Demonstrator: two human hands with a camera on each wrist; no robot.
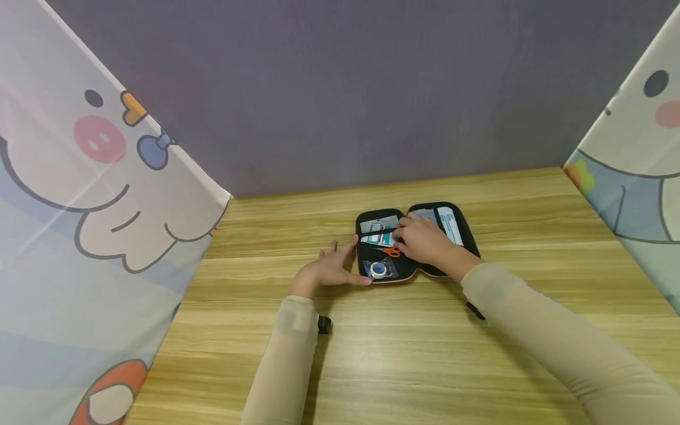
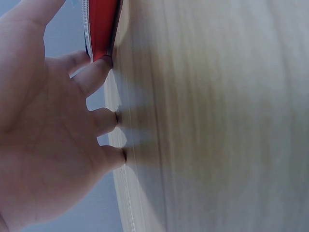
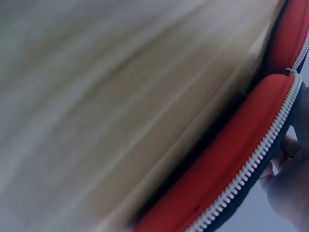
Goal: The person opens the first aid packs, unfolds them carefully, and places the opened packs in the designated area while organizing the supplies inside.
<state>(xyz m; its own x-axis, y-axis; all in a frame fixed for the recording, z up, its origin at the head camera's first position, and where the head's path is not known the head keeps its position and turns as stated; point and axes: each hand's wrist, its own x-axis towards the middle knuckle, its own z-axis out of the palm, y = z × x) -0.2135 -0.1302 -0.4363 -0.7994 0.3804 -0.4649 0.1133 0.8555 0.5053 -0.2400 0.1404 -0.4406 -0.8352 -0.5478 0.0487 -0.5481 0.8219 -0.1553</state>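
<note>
A zippered first-aid case [image 1: 406, 274] lies unfolded on the table, black inside, its red outer shell [image 3: 212, 183] showing in the right wrist view. My left hand [image 1: 329, 268] has its fingers spread, with thumb and index finger at the case's left edge. The right hand [image 1: 422, 239] reaches over the fold, fingertips bent down beside the black strap and the orange-handled scissors [image 1: 391, 252]; I cannot tell whether they pinch anything. Below the scissors sits a bagged roll of white tape [image 1: 378, 270]. Printed packets [image 1: 378, 238] lie under the left strap.
A white packet [image 1: 450, 225] is tucked into the case's right half. The wooden table [image 1: 404, 354] meets a grey wall [image 1: 372, 94] at the back. Cartoon-printed cloths [image 1: 64, 236] hang along the left and right sides.
</note>
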